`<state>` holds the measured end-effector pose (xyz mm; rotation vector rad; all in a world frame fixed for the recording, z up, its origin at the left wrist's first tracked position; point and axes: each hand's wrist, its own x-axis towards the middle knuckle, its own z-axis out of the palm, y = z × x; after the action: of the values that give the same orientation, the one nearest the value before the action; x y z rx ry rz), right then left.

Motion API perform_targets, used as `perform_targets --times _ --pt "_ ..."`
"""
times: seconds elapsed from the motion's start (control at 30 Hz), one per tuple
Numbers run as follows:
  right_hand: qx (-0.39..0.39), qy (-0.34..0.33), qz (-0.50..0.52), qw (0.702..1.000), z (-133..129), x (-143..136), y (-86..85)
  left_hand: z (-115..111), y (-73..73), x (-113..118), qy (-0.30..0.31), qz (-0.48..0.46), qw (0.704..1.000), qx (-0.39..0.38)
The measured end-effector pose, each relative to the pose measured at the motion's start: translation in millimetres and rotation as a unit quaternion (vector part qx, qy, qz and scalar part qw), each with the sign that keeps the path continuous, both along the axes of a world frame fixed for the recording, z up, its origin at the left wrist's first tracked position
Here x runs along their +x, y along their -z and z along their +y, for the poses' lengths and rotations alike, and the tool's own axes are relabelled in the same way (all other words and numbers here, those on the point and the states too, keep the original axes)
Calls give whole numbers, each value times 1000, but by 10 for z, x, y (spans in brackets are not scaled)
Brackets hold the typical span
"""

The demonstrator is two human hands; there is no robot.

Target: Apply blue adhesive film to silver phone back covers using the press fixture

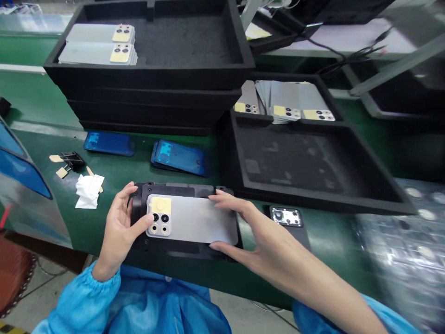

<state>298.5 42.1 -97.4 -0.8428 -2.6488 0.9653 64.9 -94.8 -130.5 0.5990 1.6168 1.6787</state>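
Note:
A silver-grey phone back cover (pixel 194 218), with a camera block and a yellow film patch at its left end, lies face up on a black fixture (pixel 181 189) at the bench's front. The thumb of my left hand (pixel 120 225) presses beside the camera rings, while its fingers curl around the fixture's left end. My right hand (pixel 255 234) spans the cover's right part, thumb on the near edge and fingers on the far edge. To the right is a black plate with a camera lens frame (pixel 287 216), its lower part partly hidden by my right forearm.
Behind the fixture lie blue film-covered phone panels (pixel 179 157). A stack of black foam trays (pixel 149 79) holds more covers, as does a second tray (pixel 327 195) at right. Crumpled tissue (pixel 88 191) and a black binder clip (pixel 73 160) sit left; blurred clear trays (pixel 410 260) stand far right.

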Motion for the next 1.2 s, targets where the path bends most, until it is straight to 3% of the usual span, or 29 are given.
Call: perform_targets --times 0.5,1.2 --pt "-55 3 -19 998 23 -37 -35 25 -44 -8 -7 3 1000 -15" --pt "-63 12 -12 998 28 -37 -10 24 -31 14 -27 -15 999 -32"
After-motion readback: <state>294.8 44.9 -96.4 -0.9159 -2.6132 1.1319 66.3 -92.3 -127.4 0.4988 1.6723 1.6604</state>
